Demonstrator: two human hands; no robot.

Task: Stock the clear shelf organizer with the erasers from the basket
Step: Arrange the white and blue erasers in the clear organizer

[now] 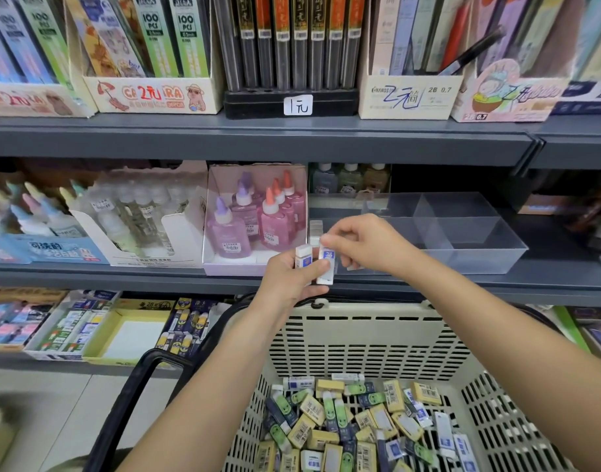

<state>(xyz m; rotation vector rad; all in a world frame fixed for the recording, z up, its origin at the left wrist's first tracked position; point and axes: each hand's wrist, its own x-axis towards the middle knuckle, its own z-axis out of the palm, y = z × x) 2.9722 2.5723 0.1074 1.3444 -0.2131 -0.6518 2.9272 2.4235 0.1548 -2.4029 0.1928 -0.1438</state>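
Grey shelf (547, 269) carries clear organizer (469, 257) beside glue-bottle box (224, 266)

A single head-worn wide-angle camera faces forward and down, close to store shelves (258, 137) at 12 o'clock, a basket (360, 335) at 6 o'clock below.

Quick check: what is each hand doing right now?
Left hand: closed around a few white erasers.
Right hand: fingers pinching the top of the rightmost eraser.

organizer (462, 233): clear glossy plastic
basket (360, 338): beige slotted matt plastic
shelf (258, 137): grey matt metal
erasers (326, 420): glossy paper sleeves
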